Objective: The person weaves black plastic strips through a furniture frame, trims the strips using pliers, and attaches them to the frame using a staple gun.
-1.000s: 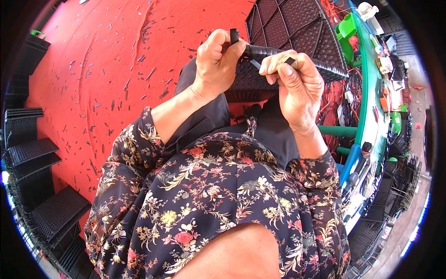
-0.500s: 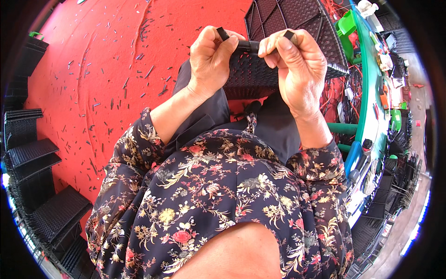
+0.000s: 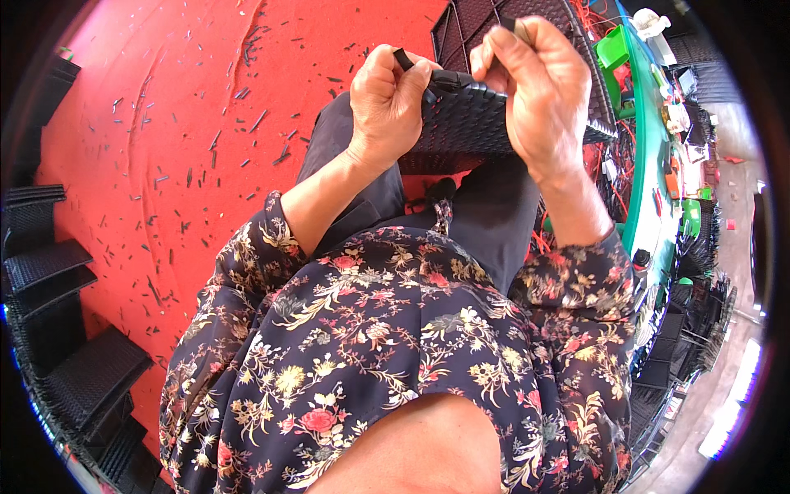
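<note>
A black woven plastic basket rests tilted against my knees, its upper edge towards my hands. My left hand is closed at the left end of that edge, pinching a flat black plastic strip whose end pokes up past the thumb. To the right and a little higher, my right hand is raised off the edge, thumb pressed to the curled fingers. A short black strip end sticks out above its thumb. Whether both ends belong to one strip cannot be seen.
Many black strip offcuts litter the red floor covering. Black woven pieces stand stacked along the left. On the right is a green-edged table with tools and a green plastic container; red cords lie below it.
My right hand has moved up and to the right, away from the basket's edge and from my left hand. My left hand has shifted slightly right and keeps its pinch.
</note>
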The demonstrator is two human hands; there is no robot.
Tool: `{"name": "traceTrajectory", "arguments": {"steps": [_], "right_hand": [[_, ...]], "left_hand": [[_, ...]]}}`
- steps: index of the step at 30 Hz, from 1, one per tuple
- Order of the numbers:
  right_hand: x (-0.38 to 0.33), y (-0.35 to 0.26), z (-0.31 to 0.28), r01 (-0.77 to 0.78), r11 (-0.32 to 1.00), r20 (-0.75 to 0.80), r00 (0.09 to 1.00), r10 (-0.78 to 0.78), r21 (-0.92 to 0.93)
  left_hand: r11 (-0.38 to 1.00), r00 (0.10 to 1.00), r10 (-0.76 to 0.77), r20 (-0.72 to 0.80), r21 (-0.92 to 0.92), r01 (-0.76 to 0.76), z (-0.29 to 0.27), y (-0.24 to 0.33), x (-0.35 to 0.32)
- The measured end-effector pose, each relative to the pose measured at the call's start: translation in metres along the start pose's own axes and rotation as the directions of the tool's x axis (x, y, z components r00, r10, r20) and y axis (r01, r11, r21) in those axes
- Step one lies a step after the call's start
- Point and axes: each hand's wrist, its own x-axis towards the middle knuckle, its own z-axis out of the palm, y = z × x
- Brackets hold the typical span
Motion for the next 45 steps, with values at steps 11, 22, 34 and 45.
{"name": "traceTrajectory", "arguments": {"steps": [11, 22, 34, 45], "right_hand": [[0.061, 0.021, 0.003, 0.077, 0.731, 0.092, 0.996, -0.019, -0.678], [0.065, 0.038, -0.007, -0.147, 0.745, 0.075, 0.964, 0.256, -0.650], [-0.005, -0.006, -0.002, -0.110, 0.987, 0.104, 0.990, 0.098, 0.115], [-0.018, -0.007, -0.003, -0.219, 0.907, 0.007, 0.973, 0.232, 0.359]], "left_hand": [[0.991, 0.997, -0.077, 0.027, -0.104, 0.080, -0.009, 0.010, -0.005], [0.984, 0.996, -0.013, 0.083, -0.178, 0.027, -0.012, -0.001, -0.007], [0.982, 0.998, -0.023, 0.063, -0.183, 0.034, -0.007, -0.010, -0.001], [0.963, 0.992, 0.006, 0.126, -0.268, 0.029, -0.004, -0.013, -0.009]]}}
